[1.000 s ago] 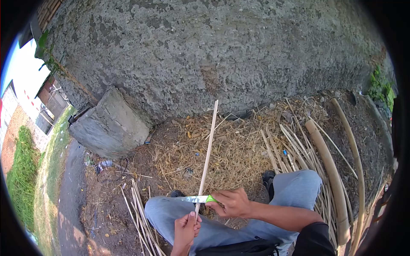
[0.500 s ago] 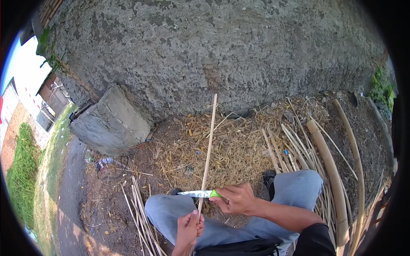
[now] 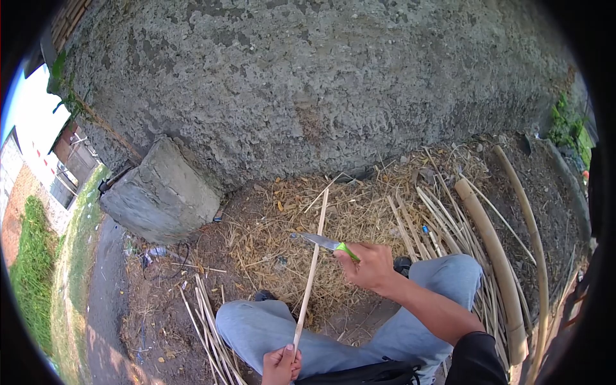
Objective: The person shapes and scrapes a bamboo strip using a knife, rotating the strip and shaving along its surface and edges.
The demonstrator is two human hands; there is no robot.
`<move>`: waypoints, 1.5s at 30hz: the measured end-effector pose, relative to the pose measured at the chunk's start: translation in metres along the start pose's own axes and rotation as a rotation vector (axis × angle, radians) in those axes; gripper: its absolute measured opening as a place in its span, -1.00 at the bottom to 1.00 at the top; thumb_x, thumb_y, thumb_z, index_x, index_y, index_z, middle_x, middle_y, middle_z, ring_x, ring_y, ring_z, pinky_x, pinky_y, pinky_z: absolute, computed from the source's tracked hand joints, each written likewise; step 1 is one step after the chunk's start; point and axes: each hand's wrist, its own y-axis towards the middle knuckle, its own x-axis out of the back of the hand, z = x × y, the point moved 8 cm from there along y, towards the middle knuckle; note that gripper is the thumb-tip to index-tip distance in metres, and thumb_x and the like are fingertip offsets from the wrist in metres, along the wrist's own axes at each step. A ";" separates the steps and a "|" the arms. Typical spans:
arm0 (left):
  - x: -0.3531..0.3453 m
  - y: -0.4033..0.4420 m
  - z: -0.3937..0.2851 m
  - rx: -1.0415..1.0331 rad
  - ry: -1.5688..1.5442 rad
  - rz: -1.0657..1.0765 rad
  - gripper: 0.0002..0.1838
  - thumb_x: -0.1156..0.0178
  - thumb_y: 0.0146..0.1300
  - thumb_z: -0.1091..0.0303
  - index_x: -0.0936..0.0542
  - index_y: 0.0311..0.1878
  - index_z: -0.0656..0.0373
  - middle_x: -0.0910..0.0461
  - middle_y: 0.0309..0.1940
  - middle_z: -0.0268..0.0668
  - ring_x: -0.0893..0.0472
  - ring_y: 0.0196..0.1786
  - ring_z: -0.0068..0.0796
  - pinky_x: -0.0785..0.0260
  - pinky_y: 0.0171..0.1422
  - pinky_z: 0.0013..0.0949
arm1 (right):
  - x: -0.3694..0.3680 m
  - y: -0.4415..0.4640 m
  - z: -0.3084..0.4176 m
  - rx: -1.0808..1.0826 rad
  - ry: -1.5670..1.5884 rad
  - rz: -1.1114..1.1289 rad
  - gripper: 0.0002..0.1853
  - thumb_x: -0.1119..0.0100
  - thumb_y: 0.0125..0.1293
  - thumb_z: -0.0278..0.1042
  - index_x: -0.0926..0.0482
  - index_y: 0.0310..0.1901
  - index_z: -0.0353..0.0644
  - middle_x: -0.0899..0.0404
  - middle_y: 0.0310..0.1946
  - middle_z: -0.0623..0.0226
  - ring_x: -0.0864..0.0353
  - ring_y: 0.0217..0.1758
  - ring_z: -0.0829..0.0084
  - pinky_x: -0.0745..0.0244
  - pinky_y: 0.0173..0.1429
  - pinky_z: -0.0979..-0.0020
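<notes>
My left hand [image 3: 281, 367] is closed around the lower end of a thin bamboo strip [image 3: 310, 277], near my lap. From there the strip slants up and away over the straw-covered ground. In my right hand [image 3: 371, 264] is a knife [image 3: 323, 242] with a bright green handle, held by fingers wrapped round it. Its blade points left and crosses the strip above the middle; whether the edge touches the strip I cannot tell.
Bundles of split strips lie left [image 3: 208, 324] and right [image 3: 459, 228] of my legs. Beside the right bundle are a thick bamboo piece [image 3: 493, 256] and a curved pole [image 3: 527, 224]. A rough wall [image 3: 359, 83] rises ahead, with a concrete block [image 3: 168, 192] at its foot.
My right hand and the knife have moved up and away from my body, along the strip. My left hand has drawn the strip lower, toward my lap.
</notes>
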 end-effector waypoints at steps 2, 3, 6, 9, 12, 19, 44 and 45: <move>0.006 -0.012 0.006 -0.004 -0.021 -0.019 -0.62 -0.12 0.50 -0.02 -0.53 -0.23 0.13 -0.36 -0.64 -0.46 -0.34 -0.66 -0.65 -0.10 -0.65 -0.57 | 0.003 0.005 -0.007 -0.087 0.020 -0.101 -0.73 -0.30 0.35 -0.12 -0.71 -0.37 -0.13 -0.58 -0.70 0.32 -0.53 -0.76 0.35 -0.29 -0.72 0.29; 0.011 -0.018 0.009 -0.001 -0.035 -0.041 -0.60 -0.12 0.50 -0.04 -0.52 -0.26 0.13 -0.36 -0.65 -0.46 -0.33 -0.67 -0.66 -0.09 -0.65 -0.59 | 0.002 0.006 -0.009 -0.085 0.020 -0.102 -0.73 -0.30 0.35 -0.12 -0.71 -0.37 -0.13 -0.58 -0.70 0.32 -0.53 -0.76 0.35 -0.29 -0.72 0.29; 0.025 -0.033 0.013 0.017 0.035 -0.108 -0.61 -0.09 0.53 0.01 -0.51 -0.34 0.11 -0.33 -0.67 -0.51 -0.29 -0.68 -0.68 -0.07 -0.64 -0.59 | -0.005 0.006 -0.018 -0.111 0.015 -0.091 -0.75 -0.31 0.32 -0.13 -0.72 -0.34 -0.14 -0.59 -0.66 0.27 -0.56 -0.71 0.25 -0.36 -0.65 0.24; 0.023 -0.031 -0.008 -0.210 0.293 -0.195 -0.58 -0.05 0.55 0.04 -0.48 -0.42 0.08 -0.31 -0.69 -0.55 -0.26 -0.68 -0.71 -0.03 -0.62 -0.58 | -0.028 0.001 -0.024 -0.099 -0.048 0.062 -0.73 -0.26 0.37 -0.12 -0.73 -0.32 -0.14 -0.59 -0.67 0.24 -0.56 -0.71 0.22 -0.37 -0.64 0.23; 0.019 -0.030 -0.006 -0.161 0.305 -0.205 -0.57 -0.01 0.57 0.05 -0.48 -0.45 0.06 -0.32 -0.68 -0.57 -0.25 -0.67 -0.74 -0.01 -0.61 -0.57 | -0.029 0.007 -0.044 -0.130 -0.165 0.006 -0.72 -0.21 0.41 -0.09 -0.74 -0.28 -0.11 -0.59 -0.69 0.28 -0.54 -0.74 0.26 -0.38 -0.65 0.23; 0.035 -0.019 -0.011 -0.205 0.267 -0.249 -0.58 0.00 0.58 0.06 -0.49 -0.42 0.06 -0.31 -0.69 -0.57 -0.25 -0.67 -0.76 -0.02 -0.61 -0.57 | -0.029 -0.009 -0.004 -0.144 0.252 0.057 -0.72 -0.27 0.38 -0.10 -0.74 -0.21 -0.16 -0.60 -0.68 0.29 -0.54 -0.74 0.29 -0.36 -0.66 0.28; 0.016 -0.051 -0.028 -0.207 0.301 -0.087 -0.56 -0.07 0.54 0.01 -0.52 -0.44 0.08 -0.35 -0.66 -0.57 -0.24 -0.63 -0.79 -0.01 -0.58 -0.60 | 0.016 0.014 -0.096 -0.486 -0.077 -0.096 -0.53 -0.12 0.48 0.01 -0.72 -0.36 -0.28 -0.39 -0.77 0.22 -0.37 -0.71 0.37 -0.25 -0.50 0.20; 0.022 -0.048 -0.033 -0.247 0.314 -0.140 -0.54 -0.04 0.55 0.00 -0.52 -0.44 0.09 -0.34 -0.66 -0.57 -0.25 -0.63 -0.79 -0.01 -0.58 -0.60 | 0.011 0.009 -0.097 -0.589 0.104 -0.088 -0.52 -0.11 0.49 0.01 -0.72 -0.33 -0.30 -0.36 -0.76 0.29 -0.33 -0.68 0.46 -0.23 -0.49 0.24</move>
